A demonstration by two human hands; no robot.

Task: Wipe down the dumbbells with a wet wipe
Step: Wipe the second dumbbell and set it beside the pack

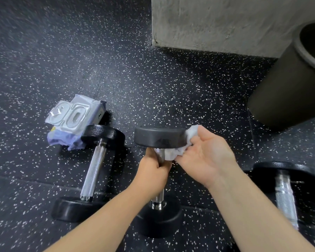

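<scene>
Dumbbells, three, black round heads with knurled steel handles, on black rubber floor (153,88) flecked with white; middle dumbbell (160,137) stands on end, lower head down at the floor, upper head toward the camera; left hand (153,170) grips its handle just below the upper head, fingers wrapped round the steel; right hand (205,153), palm turned up, holds a crumpled white wet wipe (171,153) in curled fingers and presses it to the underside and right rim of the upper head, the wipe also touching the top of the handle beside the left hand; left dumbbell (94,168) lies on its side on the floor, untouched by either hand, far head against the wipes pack (73,117); pack pale lilac, plastic lid flipped open; right dumbbell (285,193) lies on the floor at the frame's right edge, partly cut off, well apart from both hands; concrete pillar (216,20), grey, rough, at upper right; black bin (284,91) near the pillar's base, rim partly out of frame.
</scene>
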